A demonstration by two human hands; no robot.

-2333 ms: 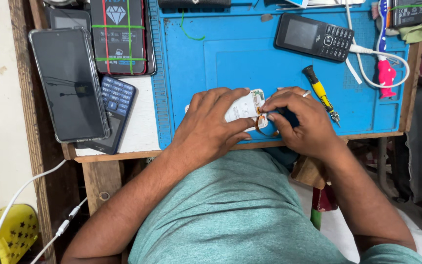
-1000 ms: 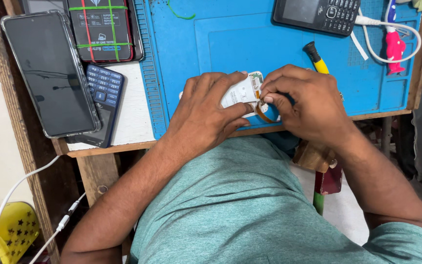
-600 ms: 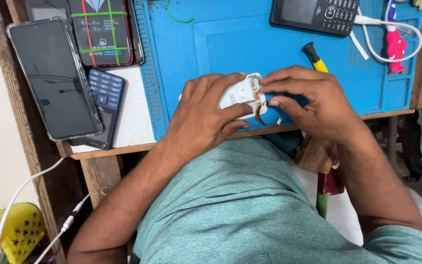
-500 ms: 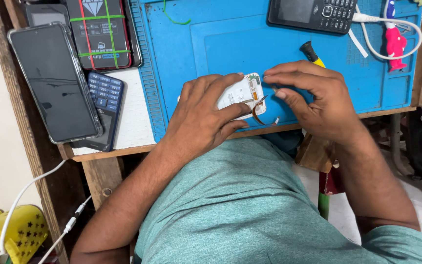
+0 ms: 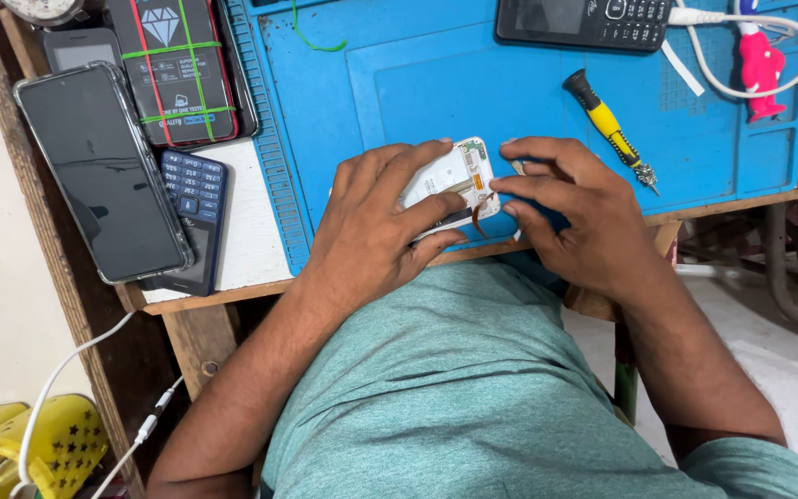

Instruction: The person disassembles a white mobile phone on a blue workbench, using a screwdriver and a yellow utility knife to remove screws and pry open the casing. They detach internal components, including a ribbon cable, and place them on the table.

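The opened white phone body [image 5: 450, 180] lies on the blue mat's [image 5: 417, 83] near edge, pinned under the left hand [image 5: 376, 222]. The right hand's [image 5: 574, 208] fingertips pinch its brown flex ribbon [image 5: 478, 214]; too hard a tug could tear it.

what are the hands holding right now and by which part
The left hand presses a small white opened phone body flat on the blue mat, fingers across its middle. The right hand pinches at its right edge.
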